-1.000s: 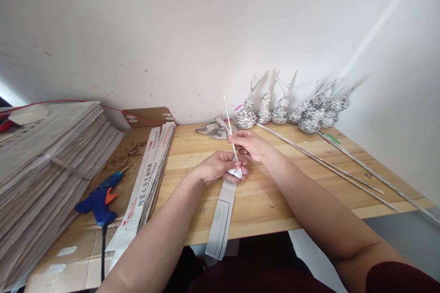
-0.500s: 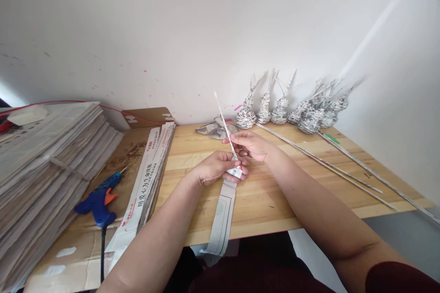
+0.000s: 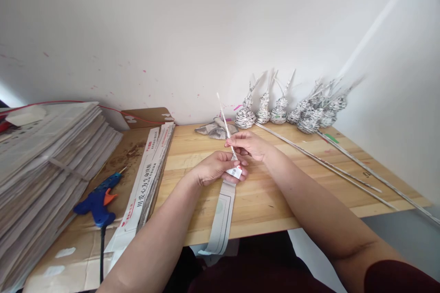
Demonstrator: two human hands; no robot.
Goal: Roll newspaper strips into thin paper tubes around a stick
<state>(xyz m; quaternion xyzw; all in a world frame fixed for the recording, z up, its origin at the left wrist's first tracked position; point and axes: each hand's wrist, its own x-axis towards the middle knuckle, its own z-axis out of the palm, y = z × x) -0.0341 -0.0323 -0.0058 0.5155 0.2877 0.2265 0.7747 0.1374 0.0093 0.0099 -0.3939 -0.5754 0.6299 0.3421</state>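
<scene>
A long newspaper strip (image 3: 221,219) runs from my hands down over the front edge of the wooden table. Its upper end is rolled into a thin paper tube (image 3: 224,119) that points up and slightly left. My left hand (image 3: 218,168) is closed on the strip where flat paper turns into tube, thumb on top and fingers beneath. Just above it, my right hand (image 3: 249,144) pinches the tube between thumb and forefinger. Its other fingers are curled and partly hidden.
Several woven paper gourds (image 3: 245,116) stand along the wall, near a grey cloth (image 3: 216,129). Long paper rods (image 3: 316,155) lie on the right. To the left are cut newspaper strips (image 3: 144,178), a blue glue gun (image 3: 99,201) on cardboard and a tied newspaper stack (image 3: 51,169).
The paper tube's tip has shifted slightly right and down, and my right hand's fingers have moved a little on the tube. My left hand keeps its place on the strip.
</scene>
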